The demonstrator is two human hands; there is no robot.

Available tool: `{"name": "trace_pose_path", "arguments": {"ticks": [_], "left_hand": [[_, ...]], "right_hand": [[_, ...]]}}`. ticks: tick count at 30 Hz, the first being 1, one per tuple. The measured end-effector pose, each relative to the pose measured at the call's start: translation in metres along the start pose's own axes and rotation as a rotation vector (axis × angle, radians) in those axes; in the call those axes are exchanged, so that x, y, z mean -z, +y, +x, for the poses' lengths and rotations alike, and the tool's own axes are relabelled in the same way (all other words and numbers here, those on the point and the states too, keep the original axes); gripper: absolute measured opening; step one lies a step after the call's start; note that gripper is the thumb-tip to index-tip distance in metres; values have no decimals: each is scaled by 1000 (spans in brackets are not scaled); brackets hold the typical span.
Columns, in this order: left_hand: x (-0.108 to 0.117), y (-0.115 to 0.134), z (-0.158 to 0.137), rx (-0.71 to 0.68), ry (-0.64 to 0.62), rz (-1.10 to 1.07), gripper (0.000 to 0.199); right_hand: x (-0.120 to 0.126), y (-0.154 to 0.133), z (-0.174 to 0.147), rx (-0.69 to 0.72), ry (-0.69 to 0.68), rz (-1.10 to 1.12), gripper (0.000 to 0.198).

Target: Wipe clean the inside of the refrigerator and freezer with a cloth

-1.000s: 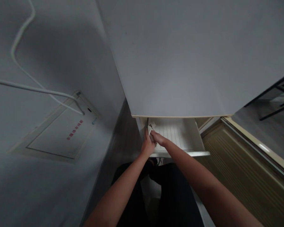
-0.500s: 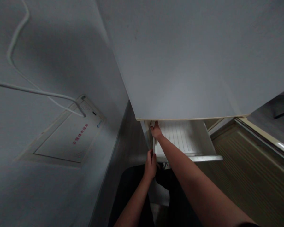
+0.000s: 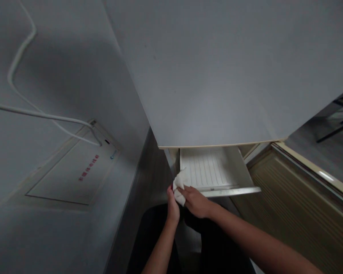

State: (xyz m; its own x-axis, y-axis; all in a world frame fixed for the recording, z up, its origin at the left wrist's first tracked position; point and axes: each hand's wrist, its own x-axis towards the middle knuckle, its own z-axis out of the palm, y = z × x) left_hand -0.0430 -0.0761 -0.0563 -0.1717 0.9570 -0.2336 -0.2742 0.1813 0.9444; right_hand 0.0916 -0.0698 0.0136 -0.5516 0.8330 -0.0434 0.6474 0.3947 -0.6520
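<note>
A white drawer with a ribbed bottom is pulled out below the big pale door panel. In my right hand is a crumpled white cloth, pressed by the fingers onto the drawer's front left corner. The cloth covers that corner. My left hand is closed at the same corner from the left, its fingertips beside the cloth and partly hidden by it. Nothing lies in the visible part of the drawer.
An open lower door with a ribbed inside spreads out at the right. To the left, a wall carries a panel cover with red lettering and a white cable. Dark metal legs stand at far right.
My right hand has come out from the drawer's left side towards me, bringing the cloth to the front corner. My left hand stays near that corner. The view has shifted slightly.
</note>
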Motion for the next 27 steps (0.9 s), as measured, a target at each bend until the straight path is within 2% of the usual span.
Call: {"name": "trace_pose_path", "arguments": {"ticks": [3,5,8,9,12,15,19,22,24,27], "left_hand": [[-3,14,-5,-39,57,10,79],[-9,27,-1,-199,26,213,70],[-23,44,11,-481,-107,612,58],[-28,47,15,-514,-145,747,57],[-43,48,22,-484,-198,1130,62],[-50,44,20,-500,-202,1380,64],[-50,43,16,-513,-190,1467,60],[-50,44,15,-542,-196,1485,58],[-51,44,15,-565,-192,1492,57],[-52,43,15,-582,-181,1490,54]], "right_hand": [[-11,-11,-31,44,-10,-165,66],[-18,-11,-44,56,53,-229,68],[-25,2,-60,42,173,-334,68],[-25,9,-65,19,213,-372,67],[-20,34,-87,-93,327,-479,61],[-2,65,-114,-244,403,-584,57],[35,107,-151,-505,491,-703,39],[52,123,-163,-626,539,-733,37],[49,116,-156,-633,555,-708,36],[18,81,-122,-501,524,-614,33]]}}
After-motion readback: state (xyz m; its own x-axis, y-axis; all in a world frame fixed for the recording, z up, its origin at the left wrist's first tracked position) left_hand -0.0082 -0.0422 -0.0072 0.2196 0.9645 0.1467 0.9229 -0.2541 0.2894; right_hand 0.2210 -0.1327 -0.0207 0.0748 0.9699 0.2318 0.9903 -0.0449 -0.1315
